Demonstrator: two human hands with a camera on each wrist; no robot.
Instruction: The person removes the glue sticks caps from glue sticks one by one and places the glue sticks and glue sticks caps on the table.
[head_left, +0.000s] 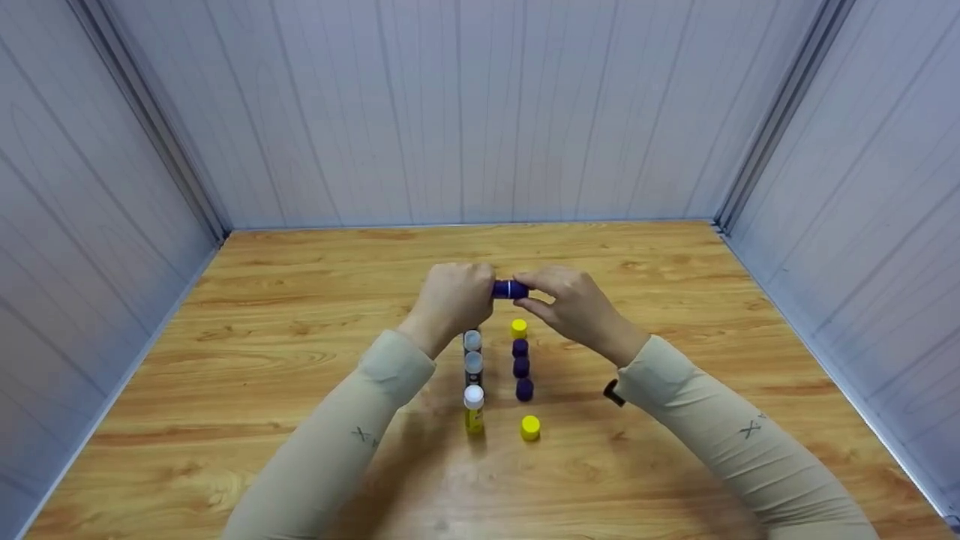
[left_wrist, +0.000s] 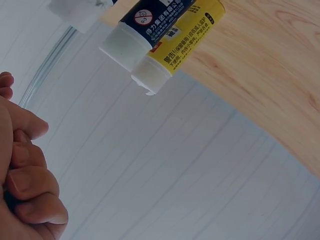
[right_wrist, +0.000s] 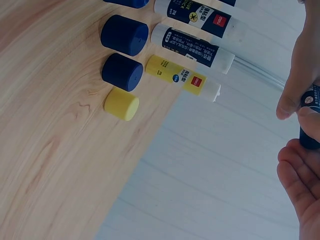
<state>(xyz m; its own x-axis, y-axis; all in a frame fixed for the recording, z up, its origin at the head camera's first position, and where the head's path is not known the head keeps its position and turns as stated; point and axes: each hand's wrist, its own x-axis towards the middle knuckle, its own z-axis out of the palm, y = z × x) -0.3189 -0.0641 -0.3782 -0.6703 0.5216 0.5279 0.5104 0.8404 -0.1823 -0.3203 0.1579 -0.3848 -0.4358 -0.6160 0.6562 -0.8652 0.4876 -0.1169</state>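
My left hand [head_left: 456, 296] grips the body of a navy-blue glue stick [head_left: 501, 289], held level above the table. The thumb and fingers of my right hand [head_left: 576, 304] pinch its dark blue cap [head_left: 520, 289] at the right end. A pale ring shows between cap and body. In the right wrist view, part of the glue stick [right_wrist: 311, 100] appears between the hands at the right edge. Below the hands stands a column of uncapped glue sticks: navy ones [right_wrist: 192, 47] and a yellow one [right_wrist: 182, 75] nearest me.
Right of the glue sticks, loose caps form a second column. A yellow cap [head_left: 519, 328] is at the far end, several dark blue caps [head_left: 521, 367] follow, and another yellow cap [head_left: 530, 428] is nearest. Pale panel walls [head_left: 465, 112] enclose the wooden table [head_left: 300, 300].
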